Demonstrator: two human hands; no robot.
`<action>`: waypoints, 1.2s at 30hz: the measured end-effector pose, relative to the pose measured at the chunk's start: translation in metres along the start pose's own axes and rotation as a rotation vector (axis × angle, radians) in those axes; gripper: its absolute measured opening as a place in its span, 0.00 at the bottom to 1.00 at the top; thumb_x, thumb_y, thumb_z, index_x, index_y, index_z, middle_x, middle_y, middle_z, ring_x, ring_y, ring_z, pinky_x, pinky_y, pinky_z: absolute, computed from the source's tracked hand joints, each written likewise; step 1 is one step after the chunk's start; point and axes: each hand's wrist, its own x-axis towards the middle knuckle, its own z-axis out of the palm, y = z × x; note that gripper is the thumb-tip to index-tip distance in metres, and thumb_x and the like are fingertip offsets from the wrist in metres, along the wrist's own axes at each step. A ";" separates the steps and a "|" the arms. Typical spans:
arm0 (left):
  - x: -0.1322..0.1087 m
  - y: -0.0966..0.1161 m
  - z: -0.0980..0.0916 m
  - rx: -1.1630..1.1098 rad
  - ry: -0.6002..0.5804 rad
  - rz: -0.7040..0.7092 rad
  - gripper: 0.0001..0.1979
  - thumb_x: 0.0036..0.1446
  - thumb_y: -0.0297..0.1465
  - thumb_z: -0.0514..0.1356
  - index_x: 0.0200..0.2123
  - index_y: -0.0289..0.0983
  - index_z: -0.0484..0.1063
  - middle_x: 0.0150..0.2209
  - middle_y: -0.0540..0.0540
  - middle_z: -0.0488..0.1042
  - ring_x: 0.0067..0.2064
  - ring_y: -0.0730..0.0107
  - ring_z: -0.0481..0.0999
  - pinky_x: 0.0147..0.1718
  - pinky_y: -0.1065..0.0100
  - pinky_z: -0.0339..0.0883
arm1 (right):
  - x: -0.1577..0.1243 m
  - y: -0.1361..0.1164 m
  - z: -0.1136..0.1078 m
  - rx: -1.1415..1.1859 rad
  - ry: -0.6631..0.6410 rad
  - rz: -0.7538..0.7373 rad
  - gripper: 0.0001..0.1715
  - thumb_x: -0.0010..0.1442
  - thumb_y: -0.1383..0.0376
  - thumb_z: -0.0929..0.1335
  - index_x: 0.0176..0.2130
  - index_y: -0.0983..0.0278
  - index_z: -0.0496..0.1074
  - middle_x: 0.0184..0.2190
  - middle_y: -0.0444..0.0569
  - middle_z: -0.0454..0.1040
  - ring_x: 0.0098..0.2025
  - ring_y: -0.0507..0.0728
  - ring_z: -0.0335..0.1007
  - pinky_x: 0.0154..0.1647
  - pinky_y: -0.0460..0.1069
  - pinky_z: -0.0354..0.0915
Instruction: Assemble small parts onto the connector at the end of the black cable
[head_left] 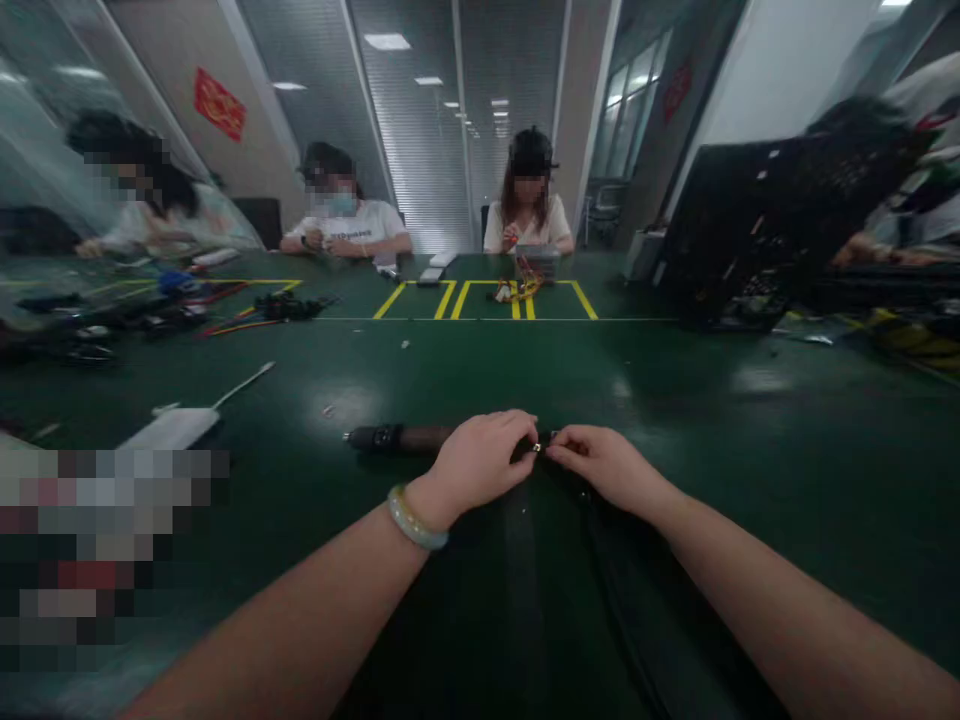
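A dark brown and black electric screwdriver lies sideways on the green table, its silver tip pointing left. My left hand, with a pale bangle at the wrist, is closed over the tool's right end and hides that part. Opposite it, my right hand pinches something small with thumb and fingers; the piece is mostly hidden. Between the two sets of fingertips shows a small shiny metal piece. From below my right hand a black cable runs toward me along the table.
A white device with a thin lead sits at left. Tangled dark parts and wires lie farther back. At the right stands a large black panel. Several people sit across the table; coloured wires lie before one person.
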 end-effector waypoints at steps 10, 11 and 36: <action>0.001 -0.005 0.004 0.004 0.003 0.026 0.05 0.59 0.31 0.58 0.39 0.38 0.69 0.47 0.47 0.73 0.48 0.63 0.73 0.49 0.59 0.67 | -0.001 -0.005 -0.001 0.031 -0.011 0.032 0.12 0.61 0.57 0.66 0.35 0.61 0.75 0.31 0.43 0.75 0.32 0.53 0.69 0.30 0.46 0.58; 0.001 -0.005 0.004 0.003 0.005 0.025 0.05 0.59 0.31 0.58 0.39 0.38 0.69 0.47 0.47 0.73 0.47 0.63 0.73 0.48 0.59 0.67 | -0.001 -0.006 -0.001 0.025 -0.010 0.033 0.12 0.61 0.57 0.66 0.34 0.61 0.75 0.31 0.43 0.75 0.32 0.53 0.69 0.30 0.46 0.58; 0.001 -0.005 0.004 -0.028 0.001 0.002 0.06 0.58 0.30 0.60 0.39 0.39 0.69 0.49 0.47 0.72 0.48 0.63 0.73 0.46 0.59 0.68 | -0.001 -0.007 -0.001 -0.021 0.025 0.015 0.12 0.61 0.59 0.65 0.37 0.60 0.77 0.33 0.44 0.78 0.33 0.54 0.71 0.32 0.46 0.61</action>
